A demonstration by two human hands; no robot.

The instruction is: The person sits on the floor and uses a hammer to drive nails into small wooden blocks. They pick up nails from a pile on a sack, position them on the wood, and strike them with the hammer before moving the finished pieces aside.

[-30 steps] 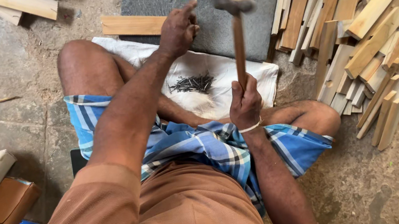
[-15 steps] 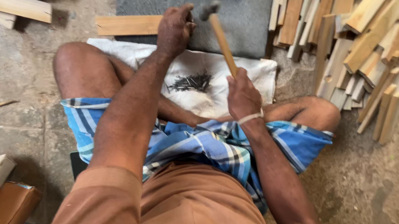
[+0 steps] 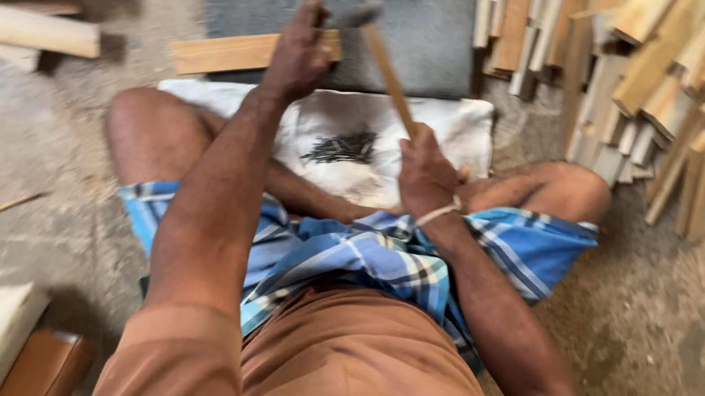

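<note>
1. Head view, right hand: grip closed around the lower end of a hammer; wooden handle slanting up and away, blurred metal head just beside the left hand.
2. Head view, left hand: fingers curled, pressed on the near end of a wooden slat; anything pinched in the grip cannot be told.
3. Slat lying flat, partly on a grey mat.
4. Heap of dark nails on a white cloth between the knees.
5. Stacked wooden slats on the floor, to the right.

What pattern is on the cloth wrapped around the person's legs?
The wrapped cloth is blue and white plaid, seen best in the head view.
</note>
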